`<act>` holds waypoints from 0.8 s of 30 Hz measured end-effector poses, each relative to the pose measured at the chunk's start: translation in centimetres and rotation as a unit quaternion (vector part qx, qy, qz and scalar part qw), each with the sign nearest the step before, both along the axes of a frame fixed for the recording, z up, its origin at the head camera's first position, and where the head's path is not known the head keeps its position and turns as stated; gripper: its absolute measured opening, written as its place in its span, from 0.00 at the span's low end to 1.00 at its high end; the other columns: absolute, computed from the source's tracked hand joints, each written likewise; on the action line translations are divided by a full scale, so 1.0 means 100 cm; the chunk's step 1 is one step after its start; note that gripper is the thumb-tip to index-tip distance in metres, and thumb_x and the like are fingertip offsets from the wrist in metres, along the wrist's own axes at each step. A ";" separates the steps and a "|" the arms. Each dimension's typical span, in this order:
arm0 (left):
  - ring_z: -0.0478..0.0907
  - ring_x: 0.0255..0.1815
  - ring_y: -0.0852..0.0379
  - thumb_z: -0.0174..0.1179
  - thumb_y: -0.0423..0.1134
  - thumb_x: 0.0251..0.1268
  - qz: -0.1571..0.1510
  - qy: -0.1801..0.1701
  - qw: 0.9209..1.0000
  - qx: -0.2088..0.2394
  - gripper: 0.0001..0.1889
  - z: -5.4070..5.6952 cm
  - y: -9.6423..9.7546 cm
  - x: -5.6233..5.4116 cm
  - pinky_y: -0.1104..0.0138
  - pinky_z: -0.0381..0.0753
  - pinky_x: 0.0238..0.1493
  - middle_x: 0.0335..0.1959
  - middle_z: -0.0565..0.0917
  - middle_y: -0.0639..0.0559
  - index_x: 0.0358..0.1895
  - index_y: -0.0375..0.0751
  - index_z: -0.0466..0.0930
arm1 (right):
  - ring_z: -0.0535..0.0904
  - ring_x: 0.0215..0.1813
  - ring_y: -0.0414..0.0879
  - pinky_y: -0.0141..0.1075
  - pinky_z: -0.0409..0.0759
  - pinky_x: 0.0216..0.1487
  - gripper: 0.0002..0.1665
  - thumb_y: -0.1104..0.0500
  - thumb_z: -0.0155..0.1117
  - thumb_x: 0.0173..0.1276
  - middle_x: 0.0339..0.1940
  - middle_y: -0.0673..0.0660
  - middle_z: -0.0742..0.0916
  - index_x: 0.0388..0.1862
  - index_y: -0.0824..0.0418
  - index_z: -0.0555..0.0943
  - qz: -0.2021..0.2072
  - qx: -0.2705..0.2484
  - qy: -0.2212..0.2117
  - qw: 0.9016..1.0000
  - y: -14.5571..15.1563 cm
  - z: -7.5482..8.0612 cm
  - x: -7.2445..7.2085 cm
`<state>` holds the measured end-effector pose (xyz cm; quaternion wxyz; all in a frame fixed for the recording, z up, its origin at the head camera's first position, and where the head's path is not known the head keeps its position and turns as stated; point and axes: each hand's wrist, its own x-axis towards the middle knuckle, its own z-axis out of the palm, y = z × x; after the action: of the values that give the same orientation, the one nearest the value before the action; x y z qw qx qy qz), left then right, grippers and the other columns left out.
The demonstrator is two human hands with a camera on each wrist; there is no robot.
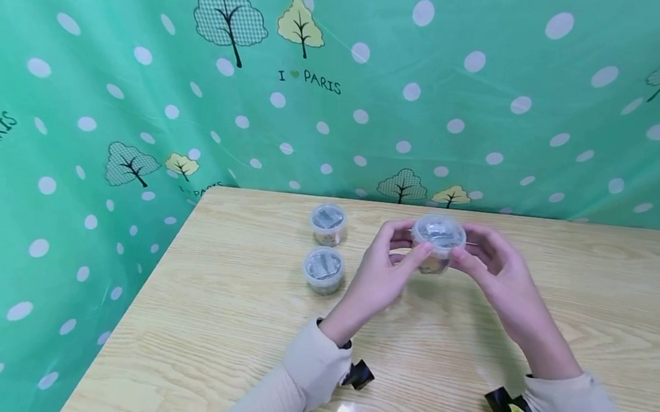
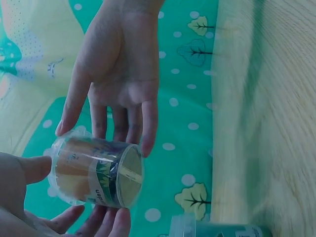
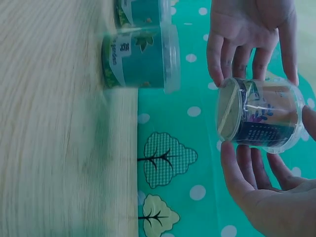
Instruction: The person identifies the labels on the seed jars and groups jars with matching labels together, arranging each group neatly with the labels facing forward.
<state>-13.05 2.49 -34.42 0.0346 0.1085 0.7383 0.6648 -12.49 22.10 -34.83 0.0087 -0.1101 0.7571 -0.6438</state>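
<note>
A small clear plastic tub (image 1: 439,233) with a transparent lid and a printed label is held up over the table between both hands. My left hand (image 1: 383,265) grips its left side, thumb by the lid and fingers behind. From the other side my right hand (image 1: 500,277) holds it the same way, thumb near the rim. Both wrist views show the tub (image 2: 94,170) lying across the picture, its pale round base (image 3: 229,109) turned toward the table. Its top looks silvery grey beneath the lid.
Two similar lidded tubs stand on the wooden table (image 1: 202,327) left of the hands, one tub (image 1: 328,224) behind the other tub (image 1: 323,270). A green dotted cloth (image 1: 314,130) hangs along the table's back edge. Black straps (image 1: 357,375) show at the wrists.
</note>
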 end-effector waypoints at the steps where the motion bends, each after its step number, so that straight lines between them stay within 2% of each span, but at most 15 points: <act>1: 0.75 0.59 0.55 0.60 0.45 0.72 0.001 0.000 1.000 0.002 0.25 0.000 -0.002 0.000 0.62 0.78 0.61 0.58 0.77 0.48 0.67 0.42 0.67 | 0.77 0.58 0.38 0.22 0.79 0.54 0.28 0.59 0.58 0.76 0.61 0.54 0.78 0.71 0.66 0.66 0.002 0.006 0.003 1.000 -0.002 0.000 0.000; 4: 0.75 0.60 0.53 0.59 0.44 0.72 0.005 -0.002 1.000 0.007 0.25 -0.001 -0.006 0.001 0.60 0.77 0.63 0.58 0.77 0.45 0.67 0.40 0.67 | 0.75 0.59 0.38 0.21 0.78 0.55 0.29 0.57 0.58 0.76 0.63 0.54 0.77 0.72 0.65 0.66 -0.004 0.033 0.007 0.999 -0.009 0.001 -0.001; 10: 0.75 0.60 0.49 0.57 0.42 0.74 0.011 -0.006 1.000 0.011 0.24 -0.005 -0.011 0.002 0.57 0.76 0.64 0.59 0.76 0.41 0.67 0.37 0.66 | 0.75 0.59 0.38 0.21 0.76 0.56 0.30 0.54 0.59 0.76 0.65 0.58 0.77 0.72 0.64 0.66 -0.016 0.044 -0.007 0.999 -0.018 0.000 -0.001; 18: 0.75 0.62 0.51 0.57 0.46 0.74 0.013 -0.023 1.000 0.002 0.25 -0.009 -0.019 0.003 0.60 0.74 0.66 0.60 0.77 0.45 0.67 0.41 0.66 | 0.74 0.59 0.40 0.21 0.77 0.56 0.31 0.53 0.59 0.75 0.64 0.61 0.77 0.71 0.66 0.66 -0.016 0.037 -0.025 0.999 -0.024 -0.003 -0.002; 24: 0.75 0.61 0.48 0.55 0.47 0.74 0.009 -0.023 1.000 -0.018 0.24 -0.009 -0.027 0.005 0.56 0.76 0.64 0.60 0.77 0.42 0.66 0.39 0.67 | 0.75 0.59 0.42 0.24 0.79 0.55 0.32 0.53 0.60 0.75 0.61 0.63 0.77 0.72 0.65 0.65 -0.004 0.023 -0.048 0.999 -0.030 -0.002 -0.003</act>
<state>-12.50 -0.25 -35.34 0.0474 0.0859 0.7502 0.6539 -12.78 19.14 -35.05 0.0453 -0.0754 0.7711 -0.6306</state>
